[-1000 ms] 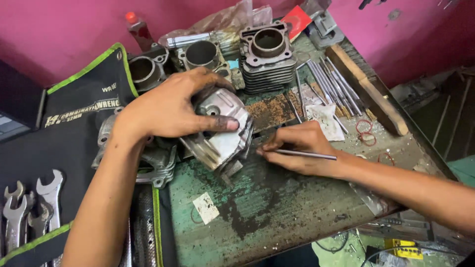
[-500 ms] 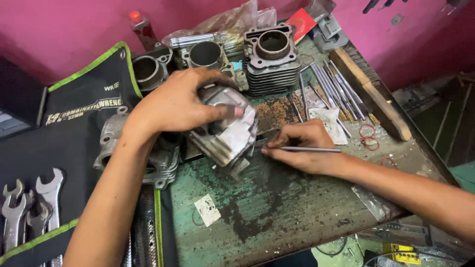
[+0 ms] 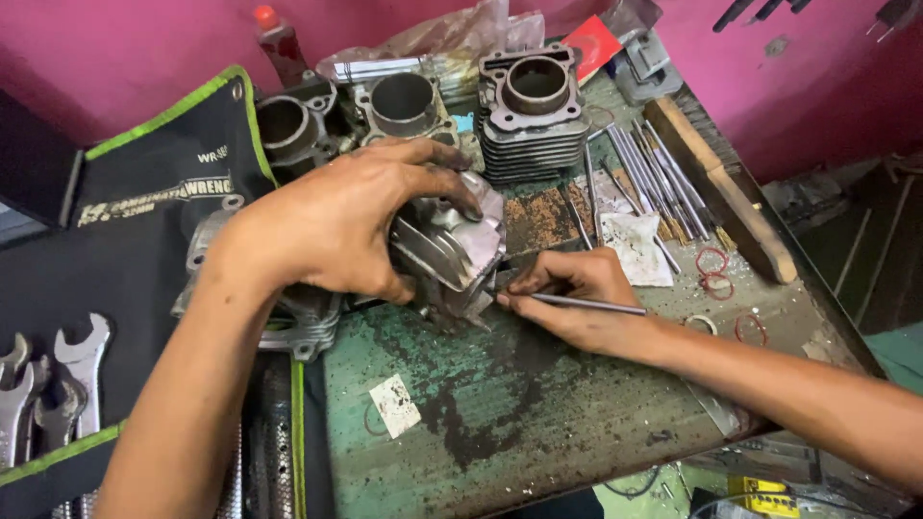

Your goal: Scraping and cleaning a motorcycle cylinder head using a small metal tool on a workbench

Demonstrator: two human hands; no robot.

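Hands working a cylinder head (image 3: 452,252) on the bench (image 3: 538,413).
The left hand (image 3: 336,226) is clamping it near the bench's left edge; the right hand (image 3: 577,298) is pinching a thin rod (image 3: 586,305).

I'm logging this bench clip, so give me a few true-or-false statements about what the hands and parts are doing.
1. The left hand grips a finned metal engine part. True.
2. The right hand holds a hammer. False: it holds a thin metal rod, its tip at the part.
3. Three cylinder blocks stand at the back of the bench. True.
4. The spanners lie beside the right hand. False: they sit in a black pouch at the far left.
5. The bench top is clean white. False: it is worn green with dark stains.
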